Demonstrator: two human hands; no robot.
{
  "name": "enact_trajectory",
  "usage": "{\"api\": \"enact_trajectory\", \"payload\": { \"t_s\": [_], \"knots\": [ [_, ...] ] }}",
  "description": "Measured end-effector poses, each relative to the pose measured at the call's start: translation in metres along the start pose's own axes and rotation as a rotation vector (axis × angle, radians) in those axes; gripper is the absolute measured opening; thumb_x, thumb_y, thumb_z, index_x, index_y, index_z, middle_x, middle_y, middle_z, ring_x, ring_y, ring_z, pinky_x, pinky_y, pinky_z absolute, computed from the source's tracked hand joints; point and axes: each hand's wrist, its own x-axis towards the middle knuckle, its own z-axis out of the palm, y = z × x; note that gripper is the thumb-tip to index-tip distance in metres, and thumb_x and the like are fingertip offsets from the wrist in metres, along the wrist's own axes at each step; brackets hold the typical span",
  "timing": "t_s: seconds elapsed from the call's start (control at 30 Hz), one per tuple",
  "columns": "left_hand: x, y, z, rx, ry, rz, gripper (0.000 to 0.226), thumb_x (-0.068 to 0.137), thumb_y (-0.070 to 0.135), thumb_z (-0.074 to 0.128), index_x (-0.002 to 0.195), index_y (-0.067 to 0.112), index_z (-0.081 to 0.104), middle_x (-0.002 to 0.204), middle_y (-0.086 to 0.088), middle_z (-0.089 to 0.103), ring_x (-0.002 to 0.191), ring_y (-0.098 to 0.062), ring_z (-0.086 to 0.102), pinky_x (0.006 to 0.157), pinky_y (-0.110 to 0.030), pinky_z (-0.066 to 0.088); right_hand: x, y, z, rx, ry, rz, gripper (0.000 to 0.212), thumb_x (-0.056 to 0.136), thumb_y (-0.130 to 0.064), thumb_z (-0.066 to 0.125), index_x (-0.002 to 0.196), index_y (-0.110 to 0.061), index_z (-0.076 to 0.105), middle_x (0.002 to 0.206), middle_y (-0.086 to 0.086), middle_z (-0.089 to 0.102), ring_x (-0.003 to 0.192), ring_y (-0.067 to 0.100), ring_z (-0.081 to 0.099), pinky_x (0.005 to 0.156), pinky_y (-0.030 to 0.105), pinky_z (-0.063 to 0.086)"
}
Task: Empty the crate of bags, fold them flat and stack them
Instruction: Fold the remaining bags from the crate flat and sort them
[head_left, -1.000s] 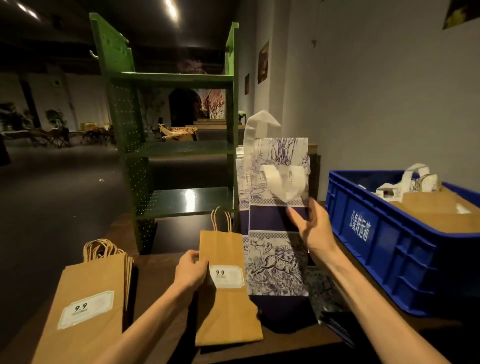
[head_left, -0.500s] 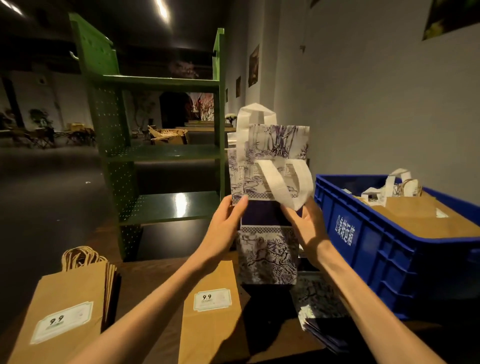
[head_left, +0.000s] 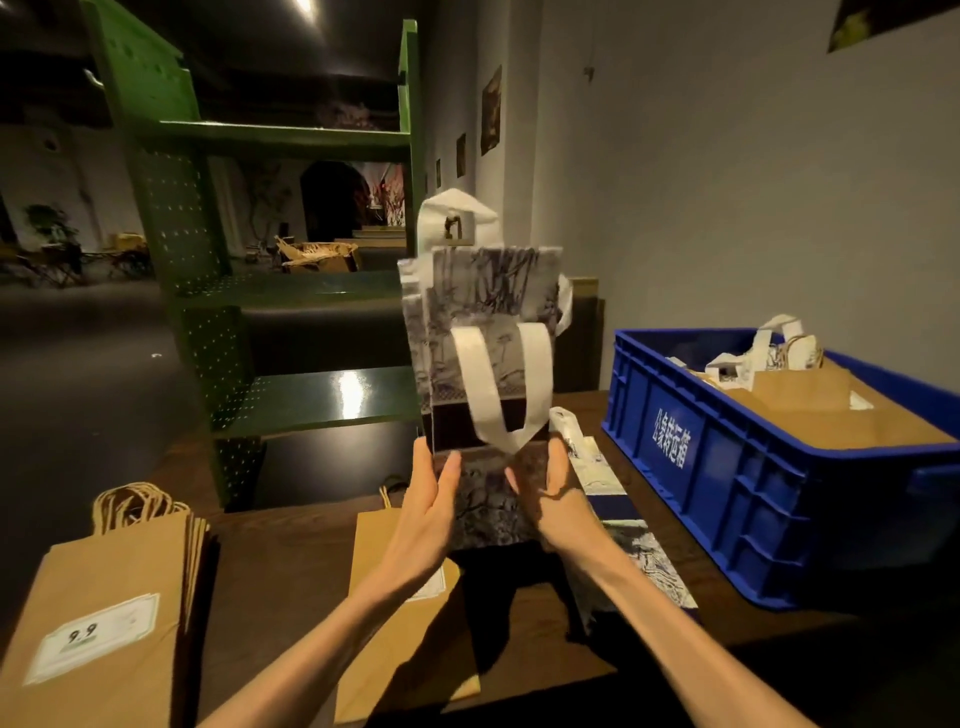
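Head view, with the blue crate (head_left: 727, 467) as landmark. Left of the crate, a patterned bag (head_left: 483, 364) with white ribbon handles is held upright above the wooden table (head_left: 270, 561), its base apparently just clear of the tabletop. The left hand (head_left: 426, 514) lies against the bag's left edge with fingers nearly straight, pressing rather than curling round it. The right hand (head_left: 545, 483) grips the lower right edge, thumb on the near face and fingers apparently behind. The front handle hangs down over the near face; the rear handle stands above the mouth.

Between bag and crate, flattened patterned bags (head_left: 618, 525) lie on the table. Further left of the crate lies a single kraft bag (head_left: 395, 623), partly under the left forearm, and at the far left a stack of kraft bags (head_left: 104, 613) labelled "9.9". Inside the crate, more kraft and ribbon-handled bags (head_left: 810, 400) remain, so the task appears partly done. A green shelf unit (head_left: 291, 291) stands beyond the table.

Risks, as judgement: the bag appears not fully collapsed, so uneven pressure from the two hands could crease the side gussets outward rather than inward. The loose front handle could be trapped crooked inside the fold. Since the left hand only presses, the bag might twist or slip from the single grip.
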Motion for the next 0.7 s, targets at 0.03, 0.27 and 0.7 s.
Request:
{"api": "enact_trajectory", "payload": {
  "t_s": [0.03,0.27,0.7],
  "knots": [
    [0.0,0.005,0.002,-0.029,-0.007,0.005,0.026,0.106,0.031,0.036,0.132,0.034,0.035,0.133,0.008,0.048,0.11,0.016,0.052,0.084,-0.015,0.054,0.0,0.001,0.001,0.012,0.0,0.005,0.07,0.096,-0.028,0.064,0.153,-0.017,0.024,0.142,-0.018,0.039,0.134,0.004,0.038,0.104,0.009,0.036],
    [-0.009,-0.026,0.01,0.009,0.031,-0.004,0.021,0.104,0.037,0.042,0.122,0.026,0.04,0.126,0.005,0.055,0.117,0.002,0.055,0.098,-0.023,0.05,-0.027,0.02,0.003,-0.1,-0.047,-0.097,0.075,0.092,-0.035,0.068,0.153,-0.022,0.025,0.156,-0.001,0.03,0.146,0.018,0.03,0.106,0.014,0.031],
    [0.057,0.011,0.064,0.175,-0.049,-0.117,0.031,0.092,0.032,0.068,0.116,0.015,0.057,0.098,-0.009,0.071,0.083,-0.019,0.069,0.078,-0.05,0.06,0.02,-0.015,-0.096,-0.287,0.161,0.043,0.052,0.098,-0.022,0.06,0.145,-0.018,0.038,0.136,-0.007,0.051,0.127,0.013,0.05,0.102,0.034,0.044]
  ]
}}
